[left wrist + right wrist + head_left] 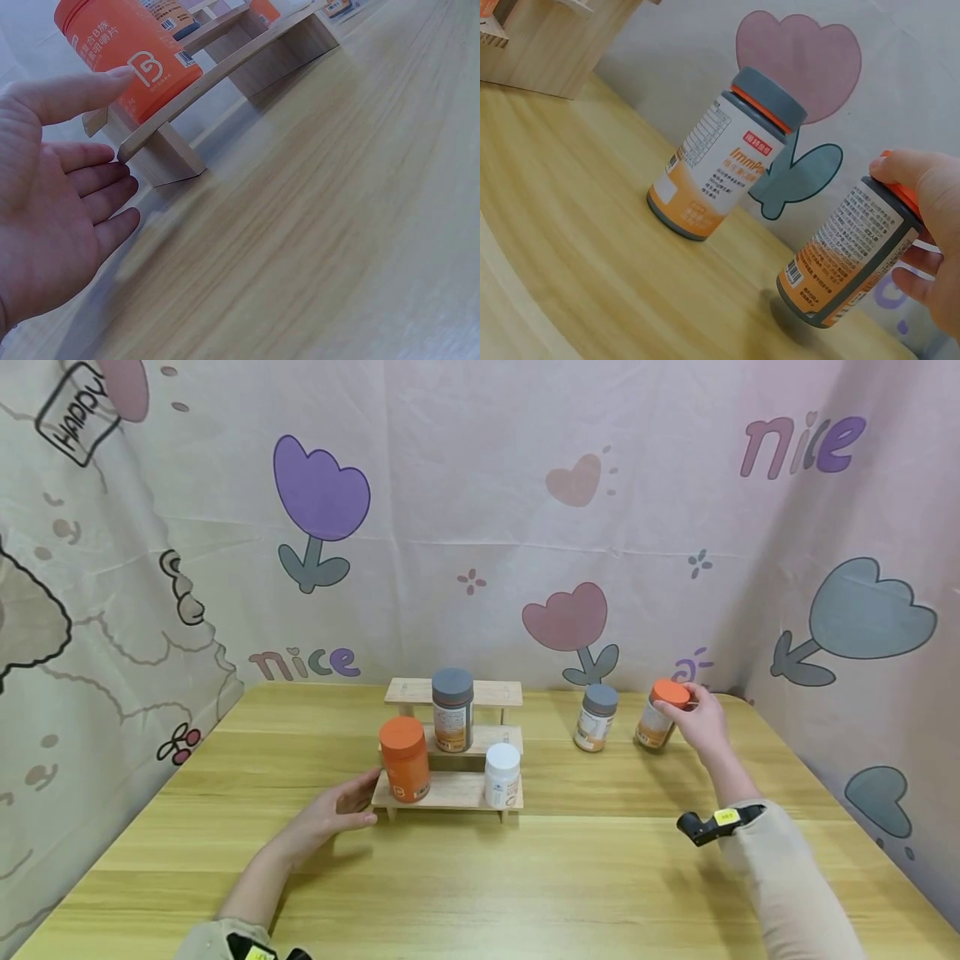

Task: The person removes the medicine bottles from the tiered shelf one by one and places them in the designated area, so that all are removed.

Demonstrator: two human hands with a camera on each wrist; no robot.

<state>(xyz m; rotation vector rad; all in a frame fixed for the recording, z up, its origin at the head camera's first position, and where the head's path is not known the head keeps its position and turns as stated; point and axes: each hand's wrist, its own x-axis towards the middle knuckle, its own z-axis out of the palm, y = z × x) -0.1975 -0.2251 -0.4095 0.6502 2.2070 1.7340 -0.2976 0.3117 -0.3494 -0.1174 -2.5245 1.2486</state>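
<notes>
My right hand (703, 724) pinches a grey bottle with an orange lid (656, 727) near its top, at the right of the table. In the right wrist view the bottle's white and orange label faces the camera, and a shadow lies under its base. To its left stands a grey-lidded bottle (718, 157), upright and apart from it. My left hand (335, 810) is beside the left end of a three-step wooden stand (457, 789), fingers loosely extended, fingertips right at the lowest step. Just above those fingers an orange jar (127, 52) sits on that step.
A white bottle (502, 777) stands at the right of the lowest step. Another grey-lidded bottle (453, 714) is on the middle step. Behind the wooden table (570, 877) hangs a printed cloth (465, 485), with more cloth along both sides.
</notes>
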